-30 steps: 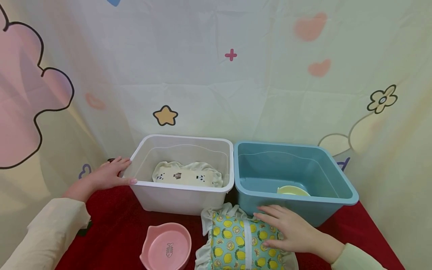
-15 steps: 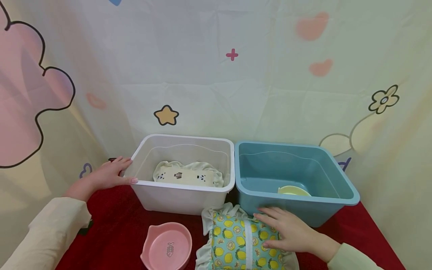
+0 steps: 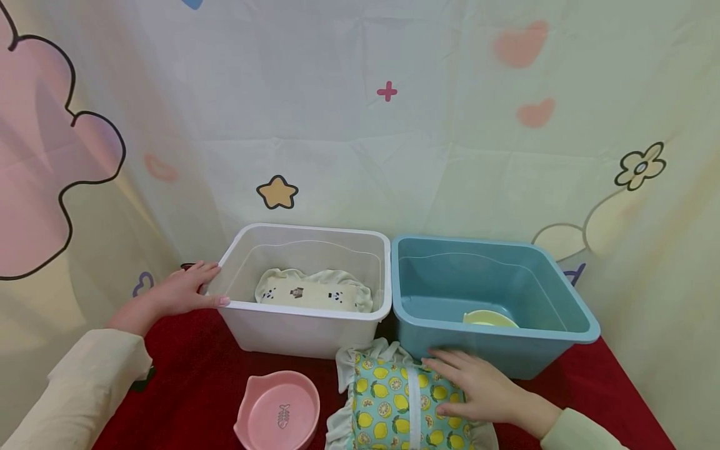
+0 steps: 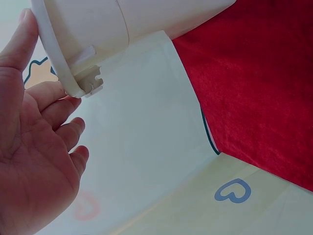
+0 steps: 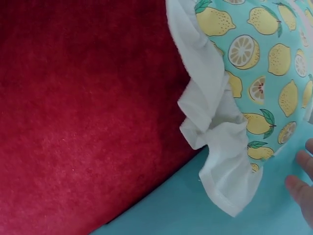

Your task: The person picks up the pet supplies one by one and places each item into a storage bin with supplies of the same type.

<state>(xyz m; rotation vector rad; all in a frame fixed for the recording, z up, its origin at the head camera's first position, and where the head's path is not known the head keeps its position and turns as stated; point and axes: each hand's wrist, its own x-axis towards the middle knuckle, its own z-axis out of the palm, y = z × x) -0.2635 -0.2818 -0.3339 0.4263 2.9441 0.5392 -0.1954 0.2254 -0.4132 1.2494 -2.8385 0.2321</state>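
Observation:
My left hand (image 3: pixel 182 290) rests on the left front corner of a white plastic bin (image 3: pixel 298 331). Its thumb lies on the front rim, its relaxed fingers along the left side; the left wrist view shows fingertips touching the rim (image 4: pixel 54 54). Inside the bin lies a cream frilled cushion (image 3: pixel 315 295) with small animal prints. A turquoise lemon-print cushion (image 3: pixel 382 400) with white frills lies in front of the bins. My right hand (image 3: pixel 484 387) is spread over its right side, fingers nearly straight, fingertips close to the blue bin's front wall. Whether it presses the cushion cannot be told.
The blue bin (image 3: pixel 540 350) stands right beside the white one, with a pale green rounded object (image 3: pixel 489 318) partly hidden inside. A pink cat-shaped bowl (image 3: pixel 278 409) sits left of the lemon cushion. Red cloth (image 3: pixel 185 387) covers the table; a printed curtain (image 3: pixel 349 125) hangs behind.
My right hand has shifted very slightly downward over the lemon cushion. My left hand stays on the white bin, and the other things have not moved.

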